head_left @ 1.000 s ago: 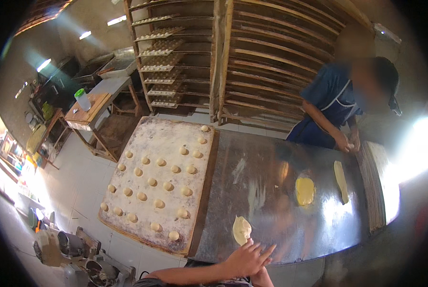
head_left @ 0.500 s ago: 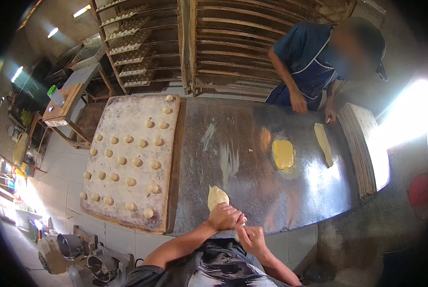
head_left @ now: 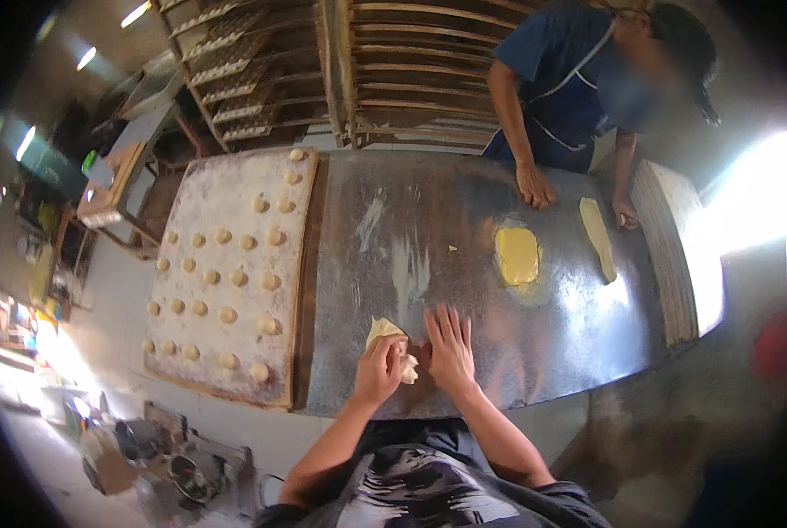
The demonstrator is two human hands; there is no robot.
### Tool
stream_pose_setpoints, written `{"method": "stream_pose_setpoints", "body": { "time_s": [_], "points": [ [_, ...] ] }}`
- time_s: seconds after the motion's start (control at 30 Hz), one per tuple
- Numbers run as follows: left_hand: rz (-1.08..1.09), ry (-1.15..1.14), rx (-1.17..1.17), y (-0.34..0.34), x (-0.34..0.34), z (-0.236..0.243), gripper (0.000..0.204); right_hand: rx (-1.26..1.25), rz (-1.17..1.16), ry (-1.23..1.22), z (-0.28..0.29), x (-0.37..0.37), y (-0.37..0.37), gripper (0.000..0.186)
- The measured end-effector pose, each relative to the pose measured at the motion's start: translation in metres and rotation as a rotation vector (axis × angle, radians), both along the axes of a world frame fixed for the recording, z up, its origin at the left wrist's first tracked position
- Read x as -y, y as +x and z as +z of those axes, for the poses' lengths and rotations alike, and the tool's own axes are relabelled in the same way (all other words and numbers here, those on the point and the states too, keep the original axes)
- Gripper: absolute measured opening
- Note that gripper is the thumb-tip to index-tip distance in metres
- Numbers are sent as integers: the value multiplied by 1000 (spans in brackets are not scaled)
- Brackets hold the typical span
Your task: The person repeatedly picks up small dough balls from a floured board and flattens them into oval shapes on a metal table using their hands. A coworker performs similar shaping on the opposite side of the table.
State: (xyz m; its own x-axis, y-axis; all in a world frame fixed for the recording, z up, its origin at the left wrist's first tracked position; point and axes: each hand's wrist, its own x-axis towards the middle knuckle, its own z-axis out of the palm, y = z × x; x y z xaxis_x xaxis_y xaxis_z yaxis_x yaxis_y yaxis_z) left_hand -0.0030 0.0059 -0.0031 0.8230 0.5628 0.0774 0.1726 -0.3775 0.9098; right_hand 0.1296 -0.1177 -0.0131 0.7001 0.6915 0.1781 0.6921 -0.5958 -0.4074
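Note:
My left hand (head_left: 381,366) is closed around a piece of pale dough (head_left: 384,329) near the front edge of the dark worktop (head_left: 349,202). The dough pokes out beyond my fingers, and a ragged torn end shows beside my thumb. Just to the right, my right hand (head_left: 451,354) lies palm down on the metal surface with its fingers stretched out. It holds nothing and is close to the dough's torn end. To my left, a floured board (head_left: 217,185) carries several small dough balls (head_left: 227,314).
A flattened yellow slab (head_left: 517,256), perhaps fat, and a long dough strip (head_left: 597,238) lie on the right half. A co-worker (head_left: 552,88) leans over the far right side, beside a stack of boards (head_left: 675,255). Behind stands a wooden rack (head_left: 345,79); machinery (head_left: 195,475) sits lower left.
My hands were together at the table's edge, both on the dough. Now they are apart and farther forward; the right has let go and flattened. The co-worker leans in more.

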Motion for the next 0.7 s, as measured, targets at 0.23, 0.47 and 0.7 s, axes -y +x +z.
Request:
{"method": "stream_pose_setpoints", "body": {
  "time_s": [0.23,0.47,0.7],
  "points": [
    [52,-96,271,0,13,-9,57,-484,-72,13,26,58,-34,25],
    [-131,455,342,17,11,-2,47,-855,203,424,-9,-4,-45,17],
    [-283,703,263,24,12,-17,29,-1075,-173,277,38,64,-74,28]
  ]
}}
